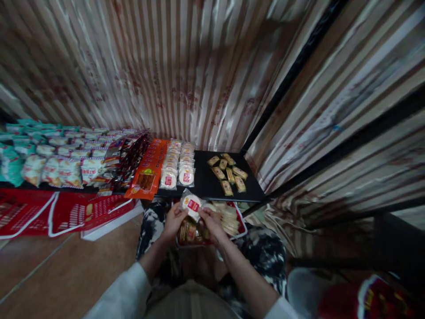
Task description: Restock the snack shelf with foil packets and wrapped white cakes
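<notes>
Between my two hands is a round white rice cracker in a clear wrapper (pixel 191 206) with a red label. My left hand (pixel 175 218) pinches its left edge, and my right hand (pixel 211 220) grips its right edge. Beneath them, a basket (pixel 244 226) on my lap holds more packets, including pale wrapped ones (pixel 227 217) and brownish ones (pixel 191 233). Just beyond, two rows of similar wrapped crackers (pixel 186 175) stand on the black shelf (pixel 199 192). To their right, several small yellow packets (pixel 229 173) lie loosely scattered.
Left along the shelf are orange bags (pixel 146 177), dark red packets (pixel 131 159), white bags (pixel 69 170) and teal bags (pixel 11 164). Red baskets with white handles (pixel 71 212) are below at left. A striped curtain (pixel 172 79) hangs behind, and black frame bars (pixel 288 84) slant at right.
</notes>
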Motion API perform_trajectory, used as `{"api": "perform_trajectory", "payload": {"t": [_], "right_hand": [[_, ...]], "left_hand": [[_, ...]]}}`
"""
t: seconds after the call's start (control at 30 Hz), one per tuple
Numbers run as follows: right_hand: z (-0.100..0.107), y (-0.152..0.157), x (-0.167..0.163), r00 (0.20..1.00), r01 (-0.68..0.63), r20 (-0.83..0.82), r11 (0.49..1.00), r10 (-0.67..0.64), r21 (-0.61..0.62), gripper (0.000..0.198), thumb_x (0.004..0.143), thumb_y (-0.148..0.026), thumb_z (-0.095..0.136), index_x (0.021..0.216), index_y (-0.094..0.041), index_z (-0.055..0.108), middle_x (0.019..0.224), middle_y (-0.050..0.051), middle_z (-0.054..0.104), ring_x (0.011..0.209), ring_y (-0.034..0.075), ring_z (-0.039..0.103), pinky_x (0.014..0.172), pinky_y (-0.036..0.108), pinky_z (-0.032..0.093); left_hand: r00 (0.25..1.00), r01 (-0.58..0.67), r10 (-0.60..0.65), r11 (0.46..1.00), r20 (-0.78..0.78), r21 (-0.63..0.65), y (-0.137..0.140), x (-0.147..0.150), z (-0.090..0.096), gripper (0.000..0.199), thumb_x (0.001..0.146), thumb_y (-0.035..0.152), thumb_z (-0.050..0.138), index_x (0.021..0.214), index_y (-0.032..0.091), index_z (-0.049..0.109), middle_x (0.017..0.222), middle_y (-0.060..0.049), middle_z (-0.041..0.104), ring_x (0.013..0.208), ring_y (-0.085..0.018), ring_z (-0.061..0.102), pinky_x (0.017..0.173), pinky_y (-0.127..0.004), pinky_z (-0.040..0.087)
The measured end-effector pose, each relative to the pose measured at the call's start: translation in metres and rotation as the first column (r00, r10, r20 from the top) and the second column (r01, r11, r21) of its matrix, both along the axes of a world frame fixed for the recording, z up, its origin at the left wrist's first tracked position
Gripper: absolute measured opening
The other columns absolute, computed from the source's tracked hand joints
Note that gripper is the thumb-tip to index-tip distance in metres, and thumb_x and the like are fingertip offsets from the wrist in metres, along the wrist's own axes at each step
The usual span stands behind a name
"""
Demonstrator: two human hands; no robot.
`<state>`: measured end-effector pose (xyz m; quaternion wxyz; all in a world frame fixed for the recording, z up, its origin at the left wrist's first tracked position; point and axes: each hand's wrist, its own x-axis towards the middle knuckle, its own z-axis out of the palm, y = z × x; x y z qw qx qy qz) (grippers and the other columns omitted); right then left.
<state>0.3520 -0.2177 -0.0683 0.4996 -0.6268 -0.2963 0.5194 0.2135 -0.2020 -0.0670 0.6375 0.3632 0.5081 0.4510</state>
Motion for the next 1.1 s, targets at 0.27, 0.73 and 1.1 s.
{"api": "perform_trajectory", "payload": {"t": [0.27, 0.73, 1.1], "right_hand": [[-0.016, -0.007, -0.004, 0.890, -0.027, 0.455, 0.994, -0.025, 0.108, 0.042, 0.065, -0.044, 0.064, 0.098, -0.018, 0.060, 0.089, 0.009, 0.068, 0.073, 0.021, 0.063, 0.069, 0.035, 0.052], [-0.003, 0.040, 0.009, 0.858, -0.177, 0.511, 0.964, 0.053, 0.199, 0.023, 0.073, -0.034, 0.059, 0.092, -0.022, 0.065, 0.075, 0.002, 0.068, 0.067, 0.019, 0.062, 0.064, 0.030, 0.051], [0.004, 0.105, 0.008, 0.832, -0.131, 0.554, 0.973, 0.005, 0.188, 0.021, 0.072, -0.032, 0.057, 0.087, -0.019, 0.061, 0.072, 0.000, 0.063, 0.061, 0.014, 0.057, 0.062, 0.026, 0.048]], "left_hand": [[0.987, 0.090, -0.083, 0.995, -0.138, 0.047, 0.019, -0.012, -0.005, 0.036, 0.067, 0.017, 0.061, 0.102, 0.015, 0.058, 0.085, -0.003, 0.067, 0.071, -0.014, 0.062, 0.063, -0.022, 0.048], [0.849, 0.285, -0.106, 0.917, -0.518, 0.279, 0.063, -0.020, 0.015, 0.051, 0.073, 0.017, 0.056, 0.124, 0.019, 0.051, 0.075, 0.003, 0.062, 0.066, -0.011, 0.057, 0.069, -0.022, 0.048], [0.663, 0.263, 0.270, 0.789, -0.698, 0.556, 0.072, -0.002, 0.012, 0.053, 0.081, 0.016, 0.045, 0.133, 0.014, 0.041, 0.134, -0.013, 0.046, 0.127, -0.024, 0.040, 0.105, -0.041, 0.037]]}}
